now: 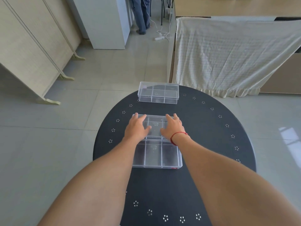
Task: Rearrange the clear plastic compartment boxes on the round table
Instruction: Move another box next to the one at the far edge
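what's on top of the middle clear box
Both hands lie on the middle clear plastic compartment box: left hand, right hand. They cover its side compartments; the visible centre looks empty.

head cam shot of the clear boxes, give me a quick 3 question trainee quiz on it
1. How many clear boxes are on the round table?
2. True or false: both hands rest on the far box.
3. Which wrist wears a red string: A left, B right?

Key:
1. Three: far box, middle box, near box.
2. False: the left hand and right hand are on the middle box.
3. B: the red string is on the right wrist.
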